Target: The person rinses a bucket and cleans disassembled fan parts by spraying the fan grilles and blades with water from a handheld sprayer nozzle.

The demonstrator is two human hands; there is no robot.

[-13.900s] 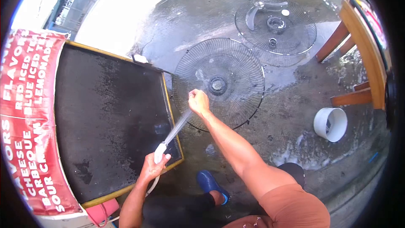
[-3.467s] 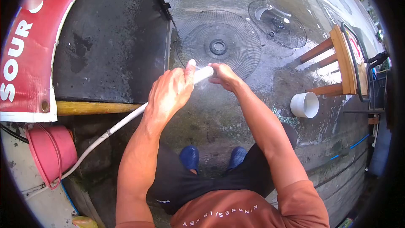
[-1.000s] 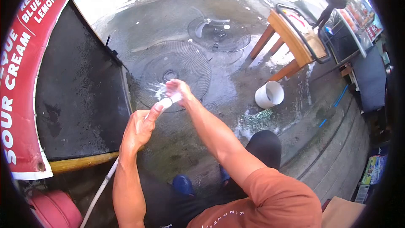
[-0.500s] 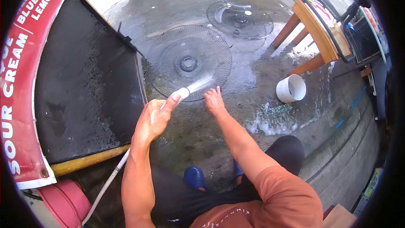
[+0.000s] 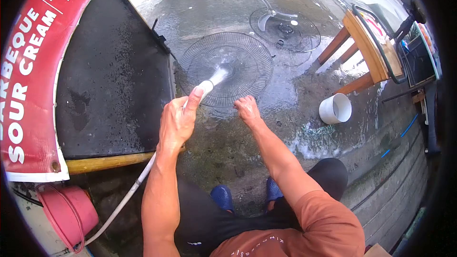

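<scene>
My left hand is wrapped round a white hose, thumb at its mouth. Water sprays from it onto the middle of a round, dark wire fan guard over the wet ground. At the guard's near rim, the fingers of my right hand are curled in and appear to grip the edge. Farther back is a second fan guard, with a pale fan blade beside it.
Left stands a black board with a red banner; below it, a pink bucket. On the right are a white bucket, suds and a wooden table. My blue shoes are below.
The spray has shifted from the guard's near right part to its centre. My right hand's fingers have gone from spread to curled, and the guard's near rim sits slightly farther away. The view shifted too.
</scene>
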